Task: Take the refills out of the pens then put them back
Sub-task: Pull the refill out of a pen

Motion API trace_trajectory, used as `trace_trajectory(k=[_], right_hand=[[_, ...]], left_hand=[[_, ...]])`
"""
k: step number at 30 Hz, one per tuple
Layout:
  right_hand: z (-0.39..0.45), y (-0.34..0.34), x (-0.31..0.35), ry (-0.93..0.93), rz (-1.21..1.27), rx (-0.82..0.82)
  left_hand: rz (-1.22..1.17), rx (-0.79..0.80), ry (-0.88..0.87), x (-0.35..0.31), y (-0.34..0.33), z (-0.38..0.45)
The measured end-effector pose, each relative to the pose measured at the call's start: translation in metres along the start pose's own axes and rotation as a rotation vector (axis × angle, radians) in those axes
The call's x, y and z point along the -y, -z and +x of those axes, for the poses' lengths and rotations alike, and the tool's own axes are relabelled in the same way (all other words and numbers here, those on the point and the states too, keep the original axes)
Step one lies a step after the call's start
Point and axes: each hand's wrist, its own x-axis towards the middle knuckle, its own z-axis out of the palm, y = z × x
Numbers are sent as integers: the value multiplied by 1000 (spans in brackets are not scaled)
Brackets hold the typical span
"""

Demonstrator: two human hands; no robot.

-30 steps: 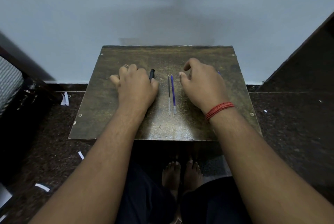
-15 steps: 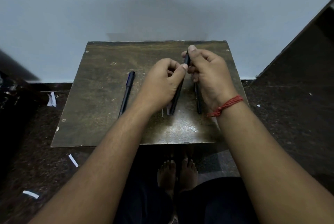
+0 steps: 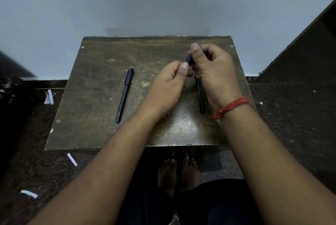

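Observation:
Above the right half of the small brown table (image 3: pixel 94 124), both hands hold one black pen (image 3: pixel 189 60); only a short dark stretch of it shows between the thumbs. My left hand (image 3: pixel 169 88) pinches its lower part and my right hand (image 3: pixel 216 73) grips its upper part. A second black pen (image 3: pixel 200 99) lies on the table under my right hand. On the left side of the table lies a third pen (image 3: pixel 125 95), lengthwise. My left hand and forearm hide the loose refills.
The table stands against a pale wall (image 3: pixel 163 3) on a dark speckled floor. White paper scraps (image 3: pixel 48 97) lie on the floor to the left, with more paper strips (image 3: pixel 72 159) near the table's front corner. My bare feet (image 3: pixel 178 172) are under the table's front edge.
Both hands rose from the table and took up a pen. Since half a second ago my left hand has slid up toward my right thumb, hiding the pen's lower end.

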Motion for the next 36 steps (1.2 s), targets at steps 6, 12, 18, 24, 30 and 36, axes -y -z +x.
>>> trace_trajectory(k=[6, 12, 18, 24, 30, 36], right_hand=[[-2, 4, 7, 77, 4, 49], [-4, 3, 8, 105, 104, 58], [-2, 2, 6, 100, 201, 73], [4, 19, 15, 112, 376, -200], [5, 23, 5, 136, -484, -60], [-9, -1, 1, 124, -1009, 111]], left_hand=[[171, -125, -132, -10, -3, -3], [184, -113, -149, -17, 3, -2], [123, -69, -106, -19, 2, -5], [129, -164, -172, -11, 1, -6], [-34, -454, -122, -1, 11, 3], [-11, -439, -27, 11, 14, 10]])
